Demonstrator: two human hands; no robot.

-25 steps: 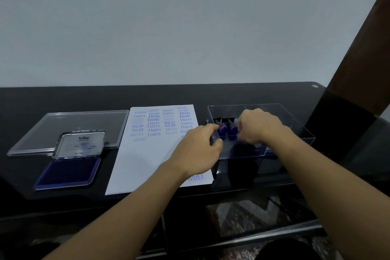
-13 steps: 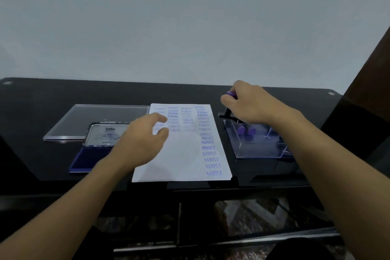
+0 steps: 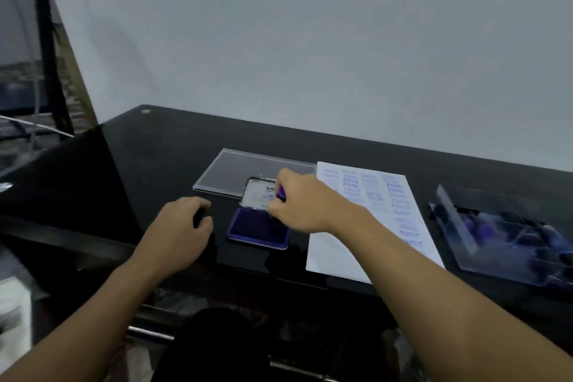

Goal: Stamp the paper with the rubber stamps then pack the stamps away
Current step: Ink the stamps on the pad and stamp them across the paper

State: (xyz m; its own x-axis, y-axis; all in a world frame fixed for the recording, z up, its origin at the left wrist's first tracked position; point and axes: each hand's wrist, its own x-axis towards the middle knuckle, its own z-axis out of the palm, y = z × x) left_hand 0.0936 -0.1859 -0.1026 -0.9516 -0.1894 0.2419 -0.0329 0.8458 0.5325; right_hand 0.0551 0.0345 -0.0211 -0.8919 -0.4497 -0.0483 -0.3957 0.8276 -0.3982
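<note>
A head-mounted view looks down on a glossy black counter (image 3: 155,164) against a plain pale wall. The right hand (image 3: 297,205) reaches across to an open ink pad (image 3: 251,226) and pinches a purple rubber stamp (image 3: 281,193) between thumb and fingertips, holding it low over the blue pad; whether its face touches the ink is hidden by the fingers. The left hand (image 3: 179,226) rests on the counter just left of the ink pad, fingers loosely curled and seemingly holding nothing. The ink pad's hinged cover (image 3: 257,195) stands raised behind it, and a flat clear lid (image 3: 242,170) lies further back. To the right of the ink pad lies the white paper (image 3: 338,254), already bearing several columns of blue printed words (the word "FRAGILE" can be read, the rest is too small). Well to the right sits a clear divided box (image 3: 459,226) with more purple stamps (image 3: 483,231) inside, blurred. Judging by this, the stamping is well under way but not finished: this stamp is being inked for another print, the lower part of the paper is blank, and the packing away of this stamp, and probably closing the box, is not yet done.
</note>
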